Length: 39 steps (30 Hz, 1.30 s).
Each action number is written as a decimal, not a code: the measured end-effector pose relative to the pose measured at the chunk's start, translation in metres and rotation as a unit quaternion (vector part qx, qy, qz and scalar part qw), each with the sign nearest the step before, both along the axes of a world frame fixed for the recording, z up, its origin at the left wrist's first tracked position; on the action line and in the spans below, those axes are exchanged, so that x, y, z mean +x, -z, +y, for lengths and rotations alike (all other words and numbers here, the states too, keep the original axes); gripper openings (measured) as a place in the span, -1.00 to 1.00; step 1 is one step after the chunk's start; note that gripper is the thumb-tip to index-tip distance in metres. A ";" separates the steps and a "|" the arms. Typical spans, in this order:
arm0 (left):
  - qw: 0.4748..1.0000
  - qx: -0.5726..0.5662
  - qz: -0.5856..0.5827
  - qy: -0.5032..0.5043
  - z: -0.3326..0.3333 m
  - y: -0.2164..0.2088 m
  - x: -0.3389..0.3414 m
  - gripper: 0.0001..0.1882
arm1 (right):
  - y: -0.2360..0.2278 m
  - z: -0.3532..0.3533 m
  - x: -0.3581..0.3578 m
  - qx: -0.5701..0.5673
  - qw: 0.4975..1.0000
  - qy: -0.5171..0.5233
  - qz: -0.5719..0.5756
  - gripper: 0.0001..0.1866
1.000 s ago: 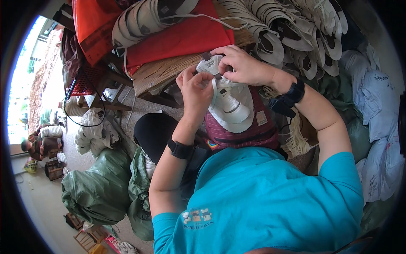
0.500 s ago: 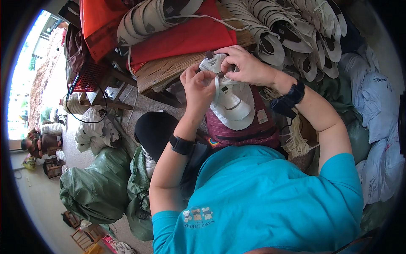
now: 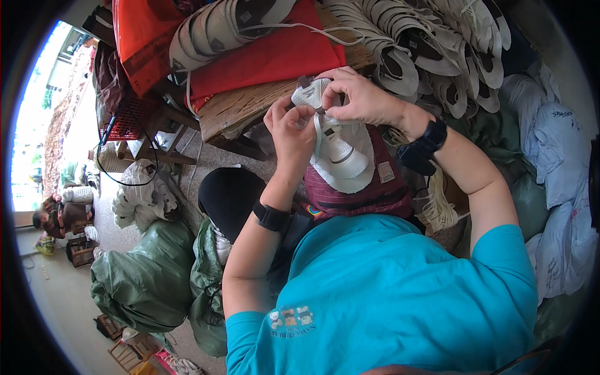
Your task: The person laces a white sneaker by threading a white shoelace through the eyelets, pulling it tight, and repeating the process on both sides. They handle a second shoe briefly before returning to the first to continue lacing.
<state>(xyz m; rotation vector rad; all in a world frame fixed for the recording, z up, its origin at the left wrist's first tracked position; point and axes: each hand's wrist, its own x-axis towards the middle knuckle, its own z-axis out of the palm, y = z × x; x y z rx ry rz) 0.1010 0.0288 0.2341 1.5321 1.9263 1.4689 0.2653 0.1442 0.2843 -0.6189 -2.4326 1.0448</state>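
A white shoe upper (image 3: 347, 164) with a perforated surface lies over my lap, toe towards me, its tongue (image 3: 307, 95) with a dark tab standing up at the far end. My left hand (image 3: 292, 130) is closed in a pinch beside the tongue, on a pale shoelace (image 3: 317, 139) that hangs down along the upper's left side. From the right, my right hand (image 3: 364, 100) reaches over with thumb and forefinger pinched at the upper's edge, just under the tongue. Exactly what lies between the fingertips is small and partly hidden.
Beyond my hands stands a wooden table (image 3: 234, 112) with red cloth (image 3: 269, 59) and a row of nested shoe uppers (image 3: 212, 31). More uppers (image 3: 400, 69) are stacked at the far right. A lace bundle (image 3: 439, 203) hangs by my right side. Green sacks (image 3: 144, 275) fill the left; pale bags (image 3: 559, 162), the right.
Both hands stay at the tongue end of the upper, with only slight finger movement. The whole view has shifted a little.
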 end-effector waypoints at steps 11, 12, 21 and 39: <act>0.998 -0.033 0.034 0.035 -0.003 -0.007 -0.007 -0.88 | 0.002 0.001 0.003 0.035 0.999 -0.014 -0.006 -0.85; 0.999 -0.026 0.029 0.036 -0.003 -0.007 -0.007 -0.87 | 0.002 0.000 0.003 0.033 0.999 -0.015 -0.004 -0.86; 0.991 0.094 0.100 -0.002 -0.013 -0.020 0.002 -0.83 | 0.004 -0.001 -0.004 -0.213 0.969 0.057 0.111 -0.91; 0.977 0.016 0.007 -0.211 -0.074 0.011 -0.174 -0.55 | -0.013 0.062 0.114 0.370 0.878 0.302 -0.025 -0.87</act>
